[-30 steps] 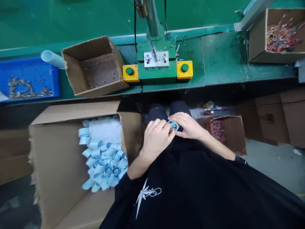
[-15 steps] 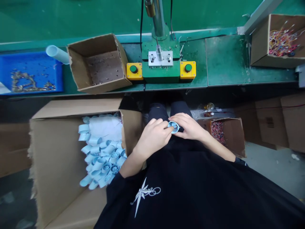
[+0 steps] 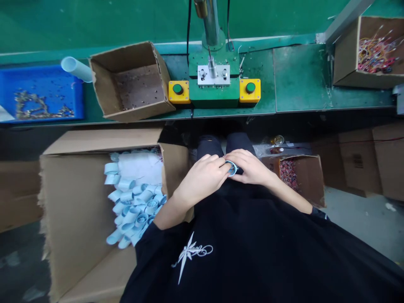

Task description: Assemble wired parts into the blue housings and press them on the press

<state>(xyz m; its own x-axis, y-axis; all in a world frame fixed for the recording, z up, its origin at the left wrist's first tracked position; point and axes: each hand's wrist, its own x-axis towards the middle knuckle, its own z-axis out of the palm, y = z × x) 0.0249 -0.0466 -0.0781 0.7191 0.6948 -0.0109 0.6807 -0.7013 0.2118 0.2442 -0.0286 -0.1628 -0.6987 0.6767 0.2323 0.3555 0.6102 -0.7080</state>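
Observation:
Over my lap, a short light blue plastic tube [image 3: 234,169] is held with its open end facing up toward me. My right hand [image 3: 248,166] is closed around the tube's far and right sides. From the other side my left hand [image 3: 206,176] is closed, its fingertips at the mouth of the tube and partly inside. Those fingers cover most of the tube's inside, so what they touch there is hidden. To the left, a pile of similar light blue tubes [image 3: 131,214], some with round inner parts, lies in a large cardboard box [image 3: 75,210].
On the green bench stands a press fixture [image 3: 213,75] between two yellow button boxes [image 3: 179,91]. Left of it are a cardboard box [image 3: 139,111] and a blue tray [image 3: 77,101] of small metal parts. A box of wires [image 3: 347,69] stands right; another box [image 3: 311,181] sits below.
My left hand has shifted slightly right and its fingers cover more of the tube's mouth. My right hand keeps its hold. The view has moved a little.

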